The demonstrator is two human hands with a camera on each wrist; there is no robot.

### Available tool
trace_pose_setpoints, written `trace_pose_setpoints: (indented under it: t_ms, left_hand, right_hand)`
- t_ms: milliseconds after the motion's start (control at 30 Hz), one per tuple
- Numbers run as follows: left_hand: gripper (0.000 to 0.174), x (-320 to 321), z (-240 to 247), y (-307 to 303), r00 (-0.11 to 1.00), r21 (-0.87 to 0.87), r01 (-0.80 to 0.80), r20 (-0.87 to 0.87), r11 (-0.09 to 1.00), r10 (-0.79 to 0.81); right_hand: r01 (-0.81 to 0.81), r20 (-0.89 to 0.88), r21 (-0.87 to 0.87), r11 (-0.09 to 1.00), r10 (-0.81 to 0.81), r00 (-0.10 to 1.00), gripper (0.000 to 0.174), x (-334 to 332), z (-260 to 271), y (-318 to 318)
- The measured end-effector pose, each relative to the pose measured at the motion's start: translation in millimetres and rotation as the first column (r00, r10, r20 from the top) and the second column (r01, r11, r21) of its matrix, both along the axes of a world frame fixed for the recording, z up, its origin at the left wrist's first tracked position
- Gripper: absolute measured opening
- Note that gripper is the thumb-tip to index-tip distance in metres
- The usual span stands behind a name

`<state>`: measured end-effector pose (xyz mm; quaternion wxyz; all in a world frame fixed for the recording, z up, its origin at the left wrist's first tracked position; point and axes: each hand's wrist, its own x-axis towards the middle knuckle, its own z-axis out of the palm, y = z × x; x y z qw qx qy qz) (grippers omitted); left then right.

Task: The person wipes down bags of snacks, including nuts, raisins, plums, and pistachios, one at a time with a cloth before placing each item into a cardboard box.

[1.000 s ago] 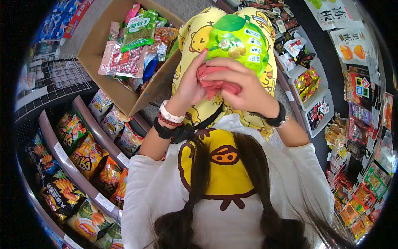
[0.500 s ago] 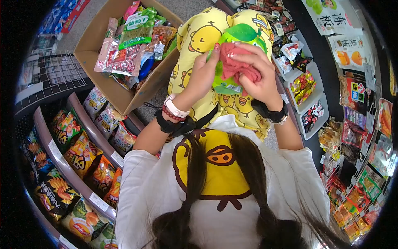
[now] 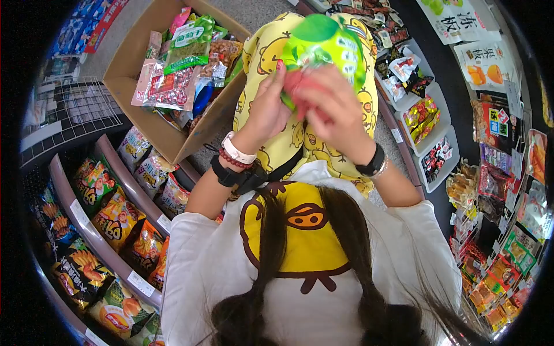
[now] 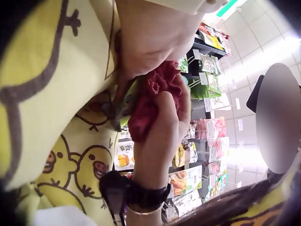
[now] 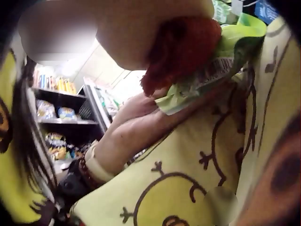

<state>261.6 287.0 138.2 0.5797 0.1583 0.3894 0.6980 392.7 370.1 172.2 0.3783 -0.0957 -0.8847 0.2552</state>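
A bright green snack bag (image 3: 332,49) lies over the person's lap. My left hand (image 3: 269,111) grips its left edge, thumb on top and the other fingers hidden beneath. A crumpled red cloth (image 3: 294,86) is bunched in my right hand (image 3: 339,112), pressed against the lower left of the bag; this hand is blurred. The right wrist view shows the cloth (image 5: 188,49) against the bag's barcode side (image 5: 214,70), with the left hand (image 5: 138,110) behind. In the left wrist view, the right hand's fingers wrap the cloth (image 4: 145,113).
A cardboard box (image 3: 130,75) full of snack packets stands at the left knee. Curved shelves (image 3: 115,222) of chip bags run along the left. On the right are white trays (image 3: 430,147) of small sweets and a rack of hanging packets (image 3: 493,268).
The cloth and right hand moved right across the bag, then back left to its lower left. The bag tilted and shifted with the left hand, which keeps hold of its edge.
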Motion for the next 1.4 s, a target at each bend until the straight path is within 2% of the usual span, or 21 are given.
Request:
trace_pose_setpoints:
  t_ms: [133,233,267,300,367,400,433,467,500,533,567,633,667,767,867,900,967,1067,1167,1267,1400]
  left_hand:
    - [0.048,6.9,15.4,7.3,0.987,-0.011,-0.063,0.149,0.998,0.064]
    - [0.046,-1.6,13.7,0.5,0.984,-0.195,-0.069,0.145,0.978,0.099]
    - [0.047,-7.9,1.8,-2.4,0.962,-0.006,-0.010,0.273,1.000,0.011]
    - [0.048,-14.1,-10.1,-5.4,0.916,0.178,0.047,0.386,0.983,-0.113]
    - [0.048,-5.9,16.1,-3.5,0.967,-0.022,-0.037,0.251,0.999,0.042]
    - [0.049,-4.6,21.8,-3.4,0.954,-0.045,-0.041,0.295,0.998,0.053]
    - [0.050,-3.8,18.9,-4.4,0.944,-0.007,-0.051,0.327,0.999,0.050]
    - [0.050,-5.5,14.8,-2.6,0.934,0.035,-0.056,0.354,0.998,0.040]
    - [0.051,-6.8,12.7,0.1,0.925,0.080,-0.058,0.378,0.995,0.023]
    - [0.051,-5.5,14.1,2.4,0.926,0.088,-0.058,0.377,0.994,0.021]
    - [0.051,-5.1,16.1,3.2,0.929,0.090,-0.049,0.369,0.995,0.013]
    - [0.051,-4.8,18.9,4.5,0.936,0.095,-0.034,0.353,0.995,-0.002]
    - [0.051,-5.5,17.7,5.7,0.934,0.098,-0.034,0.358,0.995,-0.003]
    - [0.051,-6.4,14.7,3.3,0.927,0.090,-0.047,0.376,0.995,0.010]
    - [0.050,-7.3,15.9,4.0,0.919,0.093,-0.043,0.393,0.995,0.003]
    - [0.050,-7.7,14.8,4.8,0.916,0.103,-0.038,0.400,0.994,-0.007]
    - [0.050,-6.6,14.9,5.6,0.918,0.109,-0.032,0.396,0.994,-0.014]
    - [0.050,-6.3,18.5,5.4,0.937,0.070,-0.029,0.350,0.997,0.003]
    - [0.051,-10.0,26.1,5.3,0.905,-0.125,0.027,0.423,0.992,0.029]
    - [0.052,-14.9,25.5,3.4,0.864,-0.108,0.062,0.504,0.992,0.001]
    - [0.051,-10.0,23.1,2.6,0.837,-0.072,0.044,0.547,0.996,0.003]
  right_hand:
    - [0.266,-0.082,-0.194,0.944,-0.286,0.955,0.037,-7.9,6.1,24.3]
    - [-0.034,0.036,0.025,0.999,0.033,0.999,0.038,-3.0,1.9,-0.9]
    - [-0.220,0.132,-0.027,0.975,0.222,0.966,0.041,-0.1,0.4,-9.9]
    - [-0.234,0.143,-0.184,0.955,0.262,0.954,0.044,5.0,5.2,-14.1]
    - [-0.250,0.145,-0.478,0.842,0.357,0.923,0.050,13.0,27.3,-11.6]
    - [-0.173,0.117,-0.571,0.803,0.288,0.951,0.059,19.6,36.4,-7.3]
    - [-0.170,0.013,-0.736,0.655,0.264,0.964,0.069,26.3,39.0,-1.8]
    - [-0.151,-0.115,-0.958,0.246,0.154,0.981,0.071,31.0,55.5,0.9]
    - [-0.308,-0.302,-0.947,-0.091,-0.076,0.950,0.065,37.3,43.8,4.5]
    - [-0.496,-0.490,-0.862,-0.103,-0.076,0.868,0.061,40.5,58.7,6.9]
    - [-0.265,-0.271,-0.962,0.068,-0.107,0.956,0.067,48.1,42.7,20.0]
    - [-0.123,-0.171,-0.983,0.136,-0.438,0.882,0.066,46.5,41.5,27.0]
    - [0.006,-0.136,-0.951,0.309,-0.438,0.888,0.067,45.5,41.8,29.2]
    - [0.285,-0.064,-0.625,0.727,-0.411,0.909,0.072,40.4,38.8,30.7]
    - [0.262,0.032,-0.141,0.955,-0.260,0.965,0.082,29.6,41.0,25.0]
    - [0.200,0.181,-0.023,0.979,-0.193,0.964,0.078,27.4,49.2,20.9]
    - [0.117,0.341,-0.105,0.988,-0.075,0.937,0.075,27.3,42.5,12.8]
    - [0.066,0.330,-0.133,0.989,-0.018,0.944,0.073,23.5,42.6,7.3]
    - [-0.003,0.318,-0.089,0.996,0.031,0.948,0.060,18.1,44.3,-3.7]
    - [-0.036,0.288,-0.011,0.999,0.037,0.957,0.051,16.3,39.4,-13.3]
    - [-0.062,0.378,-0.102,0.993,0.097,0.921,0.051,24.8,51.3,-16.5]
